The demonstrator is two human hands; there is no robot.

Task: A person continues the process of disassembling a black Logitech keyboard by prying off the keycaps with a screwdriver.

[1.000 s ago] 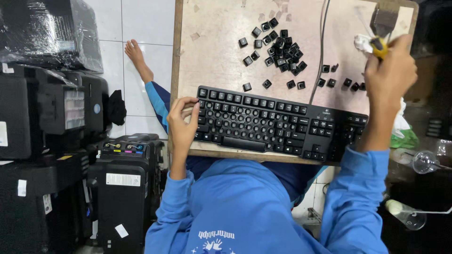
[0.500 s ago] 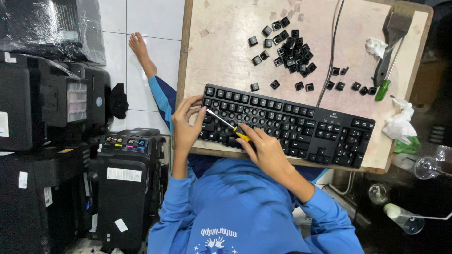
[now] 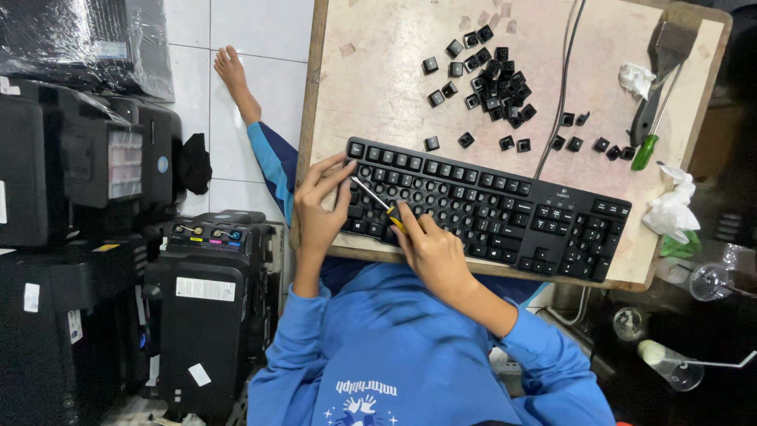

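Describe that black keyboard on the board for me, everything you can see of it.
The black keyboard looks plastic and lies flat, slightly askew, along the near edge of the pale wooden board. Many keycaps are gone from its left and middle, leaving round stems; the right side still has keys. A dark cable runs from its far edge. The left hand steadies its left end, while the right hand works a small screwdriver into it.

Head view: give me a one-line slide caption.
Right hand works a screwdriver on a black keyboard, left hand steadying it, loose keycaps beyond.
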